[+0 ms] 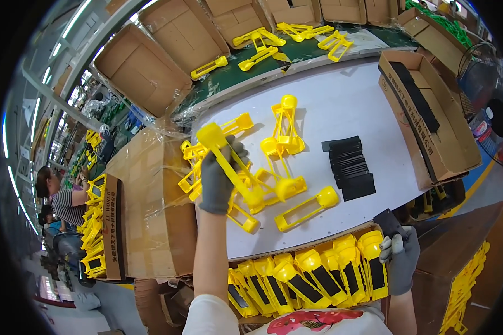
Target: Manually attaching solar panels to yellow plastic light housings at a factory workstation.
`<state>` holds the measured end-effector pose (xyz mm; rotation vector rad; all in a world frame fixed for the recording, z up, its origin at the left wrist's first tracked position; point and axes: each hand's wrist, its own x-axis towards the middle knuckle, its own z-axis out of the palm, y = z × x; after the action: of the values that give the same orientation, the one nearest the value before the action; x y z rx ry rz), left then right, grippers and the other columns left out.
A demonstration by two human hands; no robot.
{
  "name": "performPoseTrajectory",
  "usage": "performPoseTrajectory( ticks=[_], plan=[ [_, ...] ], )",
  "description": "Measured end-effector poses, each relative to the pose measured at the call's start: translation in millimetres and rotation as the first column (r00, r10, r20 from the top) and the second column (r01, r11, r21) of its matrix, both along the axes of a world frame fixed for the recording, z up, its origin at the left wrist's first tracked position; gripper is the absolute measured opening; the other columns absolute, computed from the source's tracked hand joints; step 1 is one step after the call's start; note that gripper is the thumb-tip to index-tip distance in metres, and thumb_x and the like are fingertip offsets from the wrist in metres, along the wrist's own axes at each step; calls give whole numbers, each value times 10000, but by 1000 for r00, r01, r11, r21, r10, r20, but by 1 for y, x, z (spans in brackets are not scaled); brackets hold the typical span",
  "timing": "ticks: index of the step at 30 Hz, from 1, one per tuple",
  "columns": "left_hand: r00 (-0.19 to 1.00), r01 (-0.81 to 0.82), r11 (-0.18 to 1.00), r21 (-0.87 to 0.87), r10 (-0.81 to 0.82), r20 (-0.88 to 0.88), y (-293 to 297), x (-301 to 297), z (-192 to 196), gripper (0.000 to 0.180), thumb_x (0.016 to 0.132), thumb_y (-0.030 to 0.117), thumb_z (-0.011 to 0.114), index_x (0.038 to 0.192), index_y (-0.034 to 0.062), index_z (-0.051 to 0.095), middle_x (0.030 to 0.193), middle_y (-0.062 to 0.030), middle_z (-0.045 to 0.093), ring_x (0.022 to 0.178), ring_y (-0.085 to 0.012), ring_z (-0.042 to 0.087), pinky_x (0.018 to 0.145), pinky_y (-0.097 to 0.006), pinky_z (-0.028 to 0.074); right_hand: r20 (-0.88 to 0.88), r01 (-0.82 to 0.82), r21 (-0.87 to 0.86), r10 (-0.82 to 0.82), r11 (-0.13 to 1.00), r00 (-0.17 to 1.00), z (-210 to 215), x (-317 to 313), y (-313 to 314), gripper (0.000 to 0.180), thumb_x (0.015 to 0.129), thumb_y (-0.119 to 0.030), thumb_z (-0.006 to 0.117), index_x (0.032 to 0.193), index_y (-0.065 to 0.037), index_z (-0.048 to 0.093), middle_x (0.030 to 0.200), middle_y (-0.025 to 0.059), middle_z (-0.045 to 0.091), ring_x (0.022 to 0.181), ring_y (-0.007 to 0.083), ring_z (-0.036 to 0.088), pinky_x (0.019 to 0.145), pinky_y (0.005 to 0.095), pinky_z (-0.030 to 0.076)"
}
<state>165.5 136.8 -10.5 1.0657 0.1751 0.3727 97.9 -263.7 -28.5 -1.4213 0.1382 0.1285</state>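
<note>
My left hand [217, 181], in a grey glove, is closed around a long yellow plastic frame with a round cup end [235, 170], raised over a pile of similar frames. In my right hand [403, 259], gloved too, a thin black rectangular plate [390, 222] is pinched at the near right. Just left of that hand, a cardboard box at my front holds a row of yellow frames with black plates fitted in them [307, 282]. Several loose yellow frames [285, 134] lie on the white tabletop [330, 100]. Right of them sits a fanned stack of black plates [349, 167].
An open carton [430, 123] with black pieces stands at the right edge. Behind the table, a green conveyor [223, 81] carries yellow frames past tilted cartons [145, 67]. A large carton [151, 195] stands at left; a person in a striped top [70, 206] is beyond.
</note>
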Motion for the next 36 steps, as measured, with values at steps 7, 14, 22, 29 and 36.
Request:
performPoseTrajectory(
  ticks=[7,14,22,29,36],
  plan=[
    [948,314,895,-317,-275,163,-116,-43,-12,199,873,194,660,1050,150,582,1060,-49,625,1134,-284,569,954,-447,487,30,-199,67,197,978,980,20,1,34,261,975,-287,484,1071,-47,446,1011,122,621,802,133,647,651,214,530],
    [842,538,705,-462,-422,337,-141,-63,-26,171,901,257,629,1032,173,556,1102,-86,615,1228,-320,506,1042,-494,405,-104,-462,296,509,836,855,34,-19,41,253,972,-221,497,1100,-38,376,1111,148,572,764,146,652,745,273,539],
    [787,617,582,-530,-447,425,-157,-76,-20,229,856,232,699,1022,205,544,1074,-15,616,1187,-278,517,972,-416,412,-87,-456,289,498,842,863,55,-39,31,209,929,-182,521,1020,-31,409,1012,197,595,772,175,662,761,290,541],
    [835,549,605,-576,-424,351,-166,-80,-8,210,831,162,715,948,219,550,995,57,660,1055,-243,545,873,-385,463,-25,-464,270,488,844,873,58,-42,26,206,927,-176,532,1012,-28,417,1030,209,594,773,193,662,748,304,547],
    [924,329,707,-626,-376,61,-161,-87,-3,488,878,100,610,1325,91,412,1282,-151,518,1132,-301,565,921,-343,496,105,-322,214,306,922,946,37,-44,32,257,942,-234,539,1026,-51,379,979,110,541,770,189,639,680,288,537]
  ],
)
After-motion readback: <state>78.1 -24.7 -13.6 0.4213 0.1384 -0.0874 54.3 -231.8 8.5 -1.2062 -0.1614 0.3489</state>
